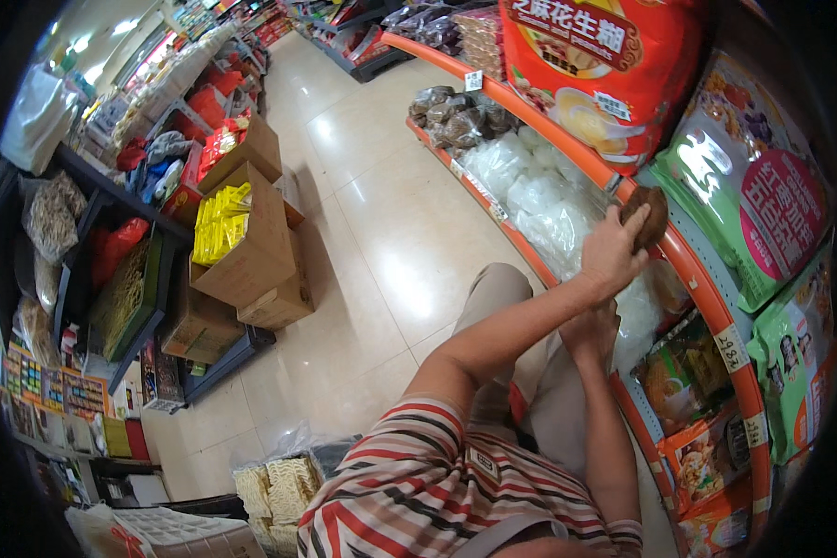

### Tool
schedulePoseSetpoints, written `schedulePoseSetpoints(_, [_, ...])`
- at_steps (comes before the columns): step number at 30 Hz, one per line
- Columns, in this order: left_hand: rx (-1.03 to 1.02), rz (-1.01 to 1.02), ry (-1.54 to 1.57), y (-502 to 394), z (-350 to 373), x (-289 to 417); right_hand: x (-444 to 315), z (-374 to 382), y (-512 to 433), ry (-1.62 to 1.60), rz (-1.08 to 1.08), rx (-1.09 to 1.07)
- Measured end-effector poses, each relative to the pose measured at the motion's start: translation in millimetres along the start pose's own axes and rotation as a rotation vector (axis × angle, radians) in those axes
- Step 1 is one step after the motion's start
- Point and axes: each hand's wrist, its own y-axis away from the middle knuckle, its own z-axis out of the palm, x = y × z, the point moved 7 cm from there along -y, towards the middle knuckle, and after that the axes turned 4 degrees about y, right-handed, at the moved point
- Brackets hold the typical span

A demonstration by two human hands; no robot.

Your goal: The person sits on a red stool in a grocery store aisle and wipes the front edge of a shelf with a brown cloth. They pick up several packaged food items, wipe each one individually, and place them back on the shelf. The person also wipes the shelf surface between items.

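Note:
My left hand [612, 250] holds a brown pad or cloth [646, 217] against the orange front rail [573, 150] of a store shelf. Its forearm crosses over my right hand [594, 329], which is low beside my knee and the lower shelf. That hand's fingers are partly hidden, so I cannot tell whether it holds anything. Just above the brown pad stands a large red bag of sesame and peanut paste [603, 77]. A green bag [746, 188] with a pink round panel leans to its right. Clear bags of white lumps [547, 202] lie on the shelf below.
Bags of dark brown lumps [460, 115] lie on the lower shelf. Across the tiled aisle [383, 209], cardboard boxes [251, 258] hold yellow packets [222, 224]. Behind me sit packs of dried noodles [277, 488]. Orange packets [704, 460] fill the shelf at lower right.

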Motion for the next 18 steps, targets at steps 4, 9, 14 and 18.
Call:
schedulePoseSetpoints(4, [-0.139,-0.030,0.079,16.8,20.6,20.0,16.5,32.6,4.5,-0.292,-0.085,0.136])
schedulePoseSetpoints(9, [-0.322,0.223,0.055,35.0,50.3,44.9,-16.6,0.8,0.4,0.081,-0.166,0.010])
schedulePoseSetpoints(14, [-0.259,0.237,0.005,22.1,34.2,39.1,0.7,14.0,1.4,-0.020,-0.172,0.091])
schedulePoseSetpoints(18, [-0.127,0.090,-0.068,3.9,9.6,9.4,-5.8,9.7,-1.4,0.048,-0.074,0.075])
